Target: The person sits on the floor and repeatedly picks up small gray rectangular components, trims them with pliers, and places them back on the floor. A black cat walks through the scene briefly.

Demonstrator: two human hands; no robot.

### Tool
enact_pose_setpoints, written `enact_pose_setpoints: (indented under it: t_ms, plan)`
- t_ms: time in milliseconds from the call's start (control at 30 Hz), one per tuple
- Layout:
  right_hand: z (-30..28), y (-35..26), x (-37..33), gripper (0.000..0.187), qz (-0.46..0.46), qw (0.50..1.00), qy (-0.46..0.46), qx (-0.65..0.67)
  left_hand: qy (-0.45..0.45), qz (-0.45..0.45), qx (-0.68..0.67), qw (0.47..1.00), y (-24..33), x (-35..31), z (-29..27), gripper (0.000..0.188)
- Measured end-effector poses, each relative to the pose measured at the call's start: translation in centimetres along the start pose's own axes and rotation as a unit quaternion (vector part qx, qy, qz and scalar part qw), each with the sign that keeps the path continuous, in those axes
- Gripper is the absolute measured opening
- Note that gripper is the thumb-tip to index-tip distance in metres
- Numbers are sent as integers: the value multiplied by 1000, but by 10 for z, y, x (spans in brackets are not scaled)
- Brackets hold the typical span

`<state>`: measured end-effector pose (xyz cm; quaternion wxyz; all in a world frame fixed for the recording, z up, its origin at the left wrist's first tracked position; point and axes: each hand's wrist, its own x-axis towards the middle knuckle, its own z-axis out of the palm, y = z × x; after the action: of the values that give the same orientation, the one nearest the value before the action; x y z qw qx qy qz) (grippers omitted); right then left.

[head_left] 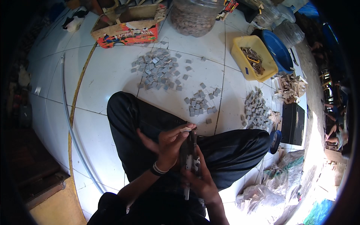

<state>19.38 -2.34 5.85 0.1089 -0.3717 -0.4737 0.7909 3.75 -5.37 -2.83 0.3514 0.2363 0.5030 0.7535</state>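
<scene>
I sit cross-legged, my hands over my lap. Between the fingertips of my left hand is a small pale wooden piece, held against the far end of a dark hand tool. My right hand grips this worn black-and-white hand tool from its right side; its exact kind is hard to make out. Beyond my legs lie small grey square blocks: a large heap, a smaller cluster, and another heap beside my right knee. Thin wire-like strands stick out from some of the blocks.
A red-printed cardboard box and a bulging clear bag stand at the back. Right of these are a yellow tub, a blue basin, wood offcuts and a black box. A grey tube runs along the left.
</scene>
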Motion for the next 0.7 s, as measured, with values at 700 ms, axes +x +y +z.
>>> enact_pose_setpoints:
  t_ms: [700]
  plan:
    - [6,5,2,77,-117,921,109,-355,64,-131,7,989,19,18,-11,33]
